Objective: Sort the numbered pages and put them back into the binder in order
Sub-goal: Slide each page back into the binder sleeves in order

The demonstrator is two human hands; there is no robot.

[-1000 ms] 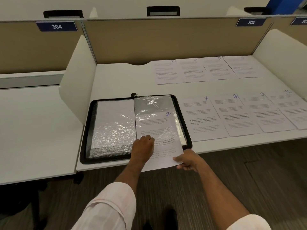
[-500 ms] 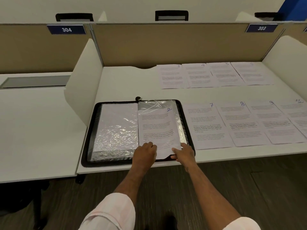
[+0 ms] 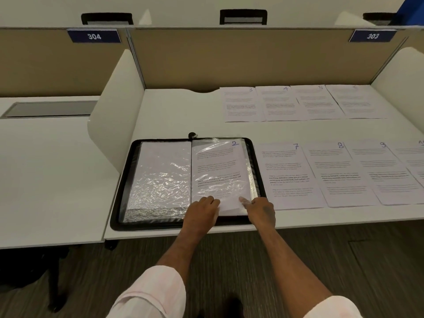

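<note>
**Q:** Which step did the figure show?

**A:** The filing of page 2 [image 3: 218, 166]. The binder [image 3: 122, 184] lay open at the near edge of the desk [image 3: 174, 111], toward its left corner. Page 2 sat in the right-hand sleeve [image 3: 251, 177], with its number at the far right corner. Only its near corner stuck out past the sleeve's opening, at the binder's near edge.

**Q:** How were the hands placed?

**A:** The left hand [image 3: 202, 213] rested, fingers bent, on the near edge of the page. Whether it pinched the paper or merely pressed it could not be told. The right hand [image 3: 260, 210] pinched the plastic at the sleeve's near right corner, fingertips partly under the film.

**Q:** How far along was the task?

**A:** Early, by judgement. The left-hand sleeve [image 3: 165, 175] held a sheet whose number was lost in glare. Page 3 [image 3: 241, 104] headed a row along the far edge. Page 7 [image 3: 286, 175] headed a row along the near edge, just right of the binder. None of these was filed.

**Q:** What did the next move call for?

**A:** Probably a short push to seat the exposed corner while the film was held open. After that would come a release, a turned leaf and a reach to page 3. The thin film might crease or catch the paper.
</note>
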